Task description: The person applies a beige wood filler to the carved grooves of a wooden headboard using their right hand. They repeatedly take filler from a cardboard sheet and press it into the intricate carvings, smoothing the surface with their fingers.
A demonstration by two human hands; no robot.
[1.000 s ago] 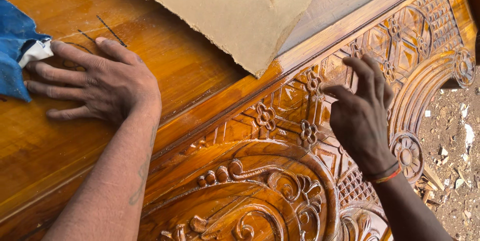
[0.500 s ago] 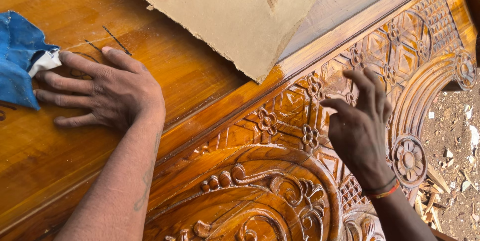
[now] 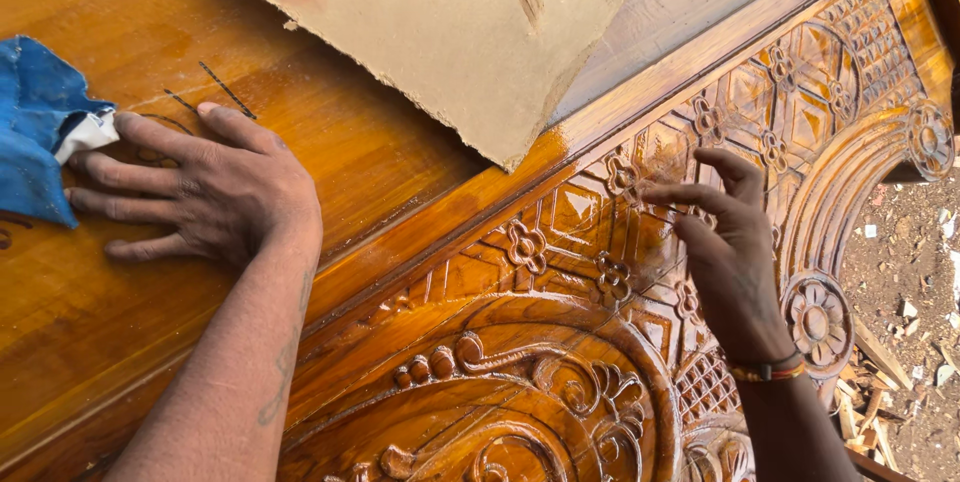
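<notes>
Our left hand lies spread flat on the panel, cloth at its fingertips; our right hand, grip spread, fingertips brushing the carving.

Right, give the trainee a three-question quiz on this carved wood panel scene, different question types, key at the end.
1. True or false: the left hand lies flat on the smooth part of the wooden panel.
2. Multiple choice: what do the right hand fingertips touch? A) blue cloth B) carved panel section C) ground
3. Fill in: the blue cloth lies at the ____ hand's fingertips.

Key: 1 true. 2 B: the fingers reach the glossy carved relief. 3 left. The tan sheet lies above, touched by neither hand.
</notes>
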